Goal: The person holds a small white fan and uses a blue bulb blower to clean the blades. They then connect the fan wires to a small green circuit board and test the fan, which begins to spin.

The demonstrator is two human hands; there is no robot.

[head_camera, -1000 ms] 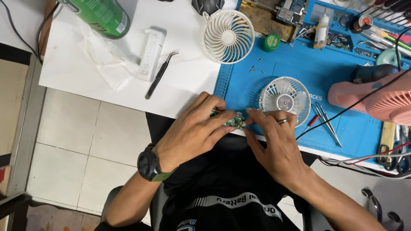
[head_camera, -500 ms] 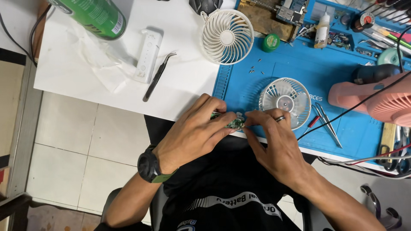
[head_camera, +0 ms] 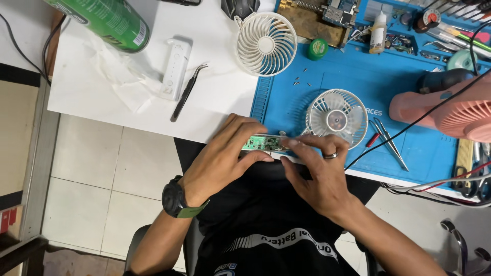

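Both hands, left hand [head_camera: 225,158] and right hand [head_camera: 317,176], pinch a small green circuit board [head_camera: 263,143] between their fingers at the near edge of the worktop [head_camera: 153,110]. It looks like an inspection step; any next move calls for a steady, gentle grip.

green spray can [head_camera: 105,20] with white label top left, small white glue bottle [head_camera: 378,31] top right
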